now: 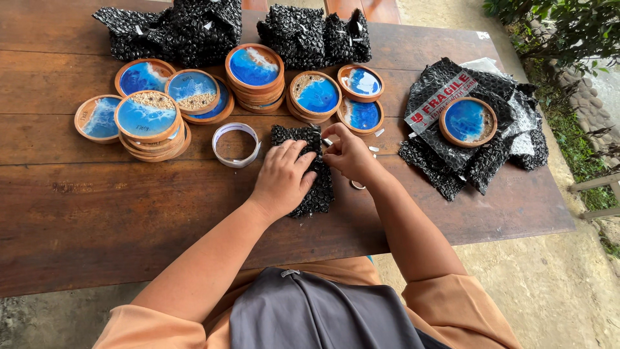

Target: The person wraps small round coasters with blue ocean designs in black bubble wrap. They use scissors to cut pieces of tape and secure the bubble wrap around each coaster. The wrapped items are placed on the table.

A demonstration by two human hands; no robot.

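Our left hand [281,178] presses flat, fingers spread, on the black bundle [309,169] on the tabletop [129,207]; our right hand [349,154] pinches its right edge.

Wooden table [97,207] bears coasters [254,68], tape roll [236,145], bubble wrap [309,169].

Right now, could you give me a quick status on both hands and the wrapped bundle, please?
Left hand flat on black bubble-wrap bundle. Right hand pinching at its top edge. Tape roll just left; coaster stacks behind, apart.
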